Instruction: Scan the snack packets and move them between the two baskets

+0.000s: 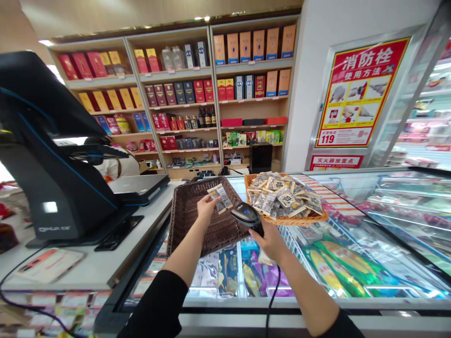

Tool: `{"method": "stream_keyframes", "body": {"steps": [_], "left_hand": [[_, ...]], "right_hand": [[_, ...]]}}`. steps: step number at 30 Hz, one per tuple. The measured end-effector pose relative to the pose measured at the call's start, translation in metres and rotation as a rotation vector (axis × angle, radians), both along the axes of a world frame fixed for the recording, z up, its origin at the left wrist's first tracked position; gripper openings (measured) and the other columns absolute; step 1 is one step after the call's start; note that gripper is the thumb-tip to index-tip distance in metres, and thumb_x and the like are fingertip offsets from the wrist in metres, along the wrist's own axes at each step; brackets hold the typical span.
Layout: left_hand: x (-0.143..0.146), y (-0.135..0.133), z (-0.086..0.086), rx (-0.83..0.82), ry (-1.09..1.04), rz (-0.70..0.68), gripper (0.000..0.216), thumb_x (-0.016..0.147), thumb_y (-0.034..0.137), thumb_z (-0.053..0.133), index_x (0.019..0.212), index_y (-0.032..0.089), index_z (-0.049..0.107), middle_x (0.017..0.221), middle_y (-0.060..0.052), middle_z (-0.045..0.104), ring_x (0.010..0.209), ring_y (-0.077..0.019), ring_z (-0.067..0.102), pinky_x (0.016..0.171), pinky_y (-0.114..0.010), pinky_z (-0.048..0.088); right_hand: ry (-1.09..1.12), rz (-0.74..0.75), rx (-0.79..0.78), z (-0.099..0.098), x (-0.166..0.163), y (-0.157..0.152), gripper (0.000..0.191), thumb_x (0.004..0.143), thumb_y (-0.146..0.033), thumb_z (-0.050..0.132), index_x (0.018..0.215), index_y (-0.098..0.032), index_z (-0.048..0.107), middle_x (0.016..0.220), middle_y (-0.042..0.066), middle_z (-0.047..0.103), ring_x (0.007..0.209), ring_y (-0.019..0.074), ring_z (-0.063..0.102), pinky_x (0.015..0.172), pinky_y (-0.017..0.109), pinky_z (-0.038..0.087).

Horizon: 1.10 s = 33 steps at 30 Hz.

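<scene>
My left hand pinches a small snack packet by its left edge, above the dark brown wicker basket. In my right hand is a black barcode scanner, its head pointing left toward the packet, its cable hanging down in front. The dark basket holds nothing that I can see. Right behind the scanner, a light orange wicker basket is heaped with similar packets. Both baskets rest on the glass top of a chest freezer.
At left, a black checkout terminal with a scale plate stands on a white counter, beside a phone. Frozen bags lie under the freezer glass. Shelves of boxes line the back; a person is partly hidden behind the terminal.
</scene>
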<state>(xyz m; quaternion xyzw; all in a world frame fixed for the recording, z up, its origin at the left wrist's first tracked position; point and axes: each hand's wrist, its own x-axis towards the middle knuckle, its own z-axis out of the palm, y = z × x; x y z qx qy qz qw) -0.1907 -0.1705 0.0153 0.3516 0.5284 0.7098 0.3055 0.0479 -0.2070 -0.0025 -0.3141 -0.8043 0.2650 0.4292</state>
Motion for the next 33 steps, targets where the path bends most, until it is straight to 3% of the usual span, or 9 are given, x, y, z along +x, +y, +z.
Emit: {"method": "stream_keyframes", "body": {"steps": [6, 10, 12, 16, 20, 23, 27, 33], "left_hand": [[-0.006, 0.003, -0.003, 0.025, 0.042, 0.003, 0.042, 0.048, 0.032, 0.083, 0.083, 0.013, 0.071, 0.079, -0.007, 0.073, 0.072, -0.0187, 0.066, 0.065, -0.028, 0.051], [-0.009, 0.005, 0.001, 0.096, 0.093, -0.053, 0.044, 0.049, 0.035, 0.082, 0.086, 0.014, 0.07, 0.085, -0.007, 0.073, 0.079, -0.0194, 0.067, 0.073, -0.03, 0.052], [-0.002, 0.009, 0.009, 0.098, 0.11, -0.091, 0.044, 0.053, 0.038, 0.08, 0.089, 0.015, 0.07, 0.086, -0.006, 0.072, 0.08, -0.0189, 0.067, 0.073, -0.03, 0.052], [0.04, 0.033, 0.032, 0.067, 0.157, -0.183, 0.044, 0.057, 0.041, 0.078, 0.092, 0.015, 0.07, 0.077, -0.003, 0.069, 0.07, -0.016, 0.064, 0.065, -0.025, 0.051], [0.105, 0.073, 0.045, 0.028, 0.198, -0.276, 0.052, 0.06, 0.039, 0.076, 0.104, 0.014, 0.067, 0.074, -0.004, 0.067, 0.066, -0.0151, 0.062, 0.061, -0.024, 0.048], [0.14, 0.094, 0.04, -0.04, 0.431, -0.134, 0.048, 0.062, 0.036, 0.075, 0.105, 0.016, 0.067, 0.079, -0.006, 0.068, 0.076, -0.0196, 0.063, 0.068, -0.028, 0.047], [0.153, 0.101, 0.029, -0.097, 0.745, 0.17, 0.052, 0.058, 0.043, 0.077, 0.103, 0.019, 0.067, 0.099, -0.012, 0.065, 0.102, -0.0299, 0.057, 0.083, -0.035, 0.042], [0.137, 0.095, 0.031, -0.112, 0.79, 0.186, 0.04, 0.069, 0.043, 0.068, 0.101, 0.02, 0.066, 0.098, -0.01, 0.064, 0.098, -0.0264, 0.057, 0.084, -0.033, 0.041]], "right_hand": [[0.143, 0.008, -0.044, -0.009, -0.002, 0.003, 0.023, 0.081, -0.03, 0.057, 0.099, -0.017, 0.063, 0.076, 0.005, 0.068, 0.072, 0.0227, 0.064, 0.065, 0.031, 0.047], [0.554, 0.021, -0.267, -0.019, -0.006, 0.014, 0.023, 0.08, -0.042, 0.059, 0.081, -0.019, 0.059, 0.046, -0.004, 0.052, 0.042, 0.0151, 0.051, 0.047, 0.028, 0.043], [0.878, 0.01, -0.363, -0.019, -0.005, 0.024, 0.027, 0.079, -0.045, 0.06, 0.087, -0.02, 0.056, 0.048, -0.006, 0.05, 0.036, 0.0118, 0.045, 0.041, 0.025, 0.039], [1.342, -0.012, -0.449, -0.012, 0.008, 0.043, 0.039, 0.075, -0.05, 0.059, 0.099, -0.021, 0.05, 0.059, -0.007, 0.051, 0.037, 0.0092, 0.044, 0.038, 0.022, 0.036], [1.444, -0.036, -0.45, -0.01, 0.022, 0.054, 0.037, 0.075, -0.054, 0.054, 0.093, -0.023, 0.047, 0.061, -0.007, 0.046, 0.039, 0.0084, 0.042, 0.04, 0.022, 0.036], [1.471, -0.062, -0.47, -0.013, 0.026, 0.059, 0.037, 0.074, -0.054, 0.053, 0.091, -0.022, 0.046, 0.061, -0.007, 0.044, 0.04, 0.0084, 0.041, 0.04, 0.022, 0.035], [1.499, -0.104, -0.508, -0.014, 0.026, 0.063, 0.037, 0.074, -0.053, 0.054, 0.092, -0.023, 0.044, 0.062, -0.007, 0.045, 0.041, 0.0088, 0.042, 0.041, 0.023, 0.037], [1.54, -0.052, -0.562, -0.011, 0.025, 0.061, 0.038, 0.073, -0.052, 0.055, 0.093, -0.023, 0.044, 0.062, -0.007, 0.045, 0.041, 0.0088, 0.042, 0.042, 0.023, 0.037]]}}
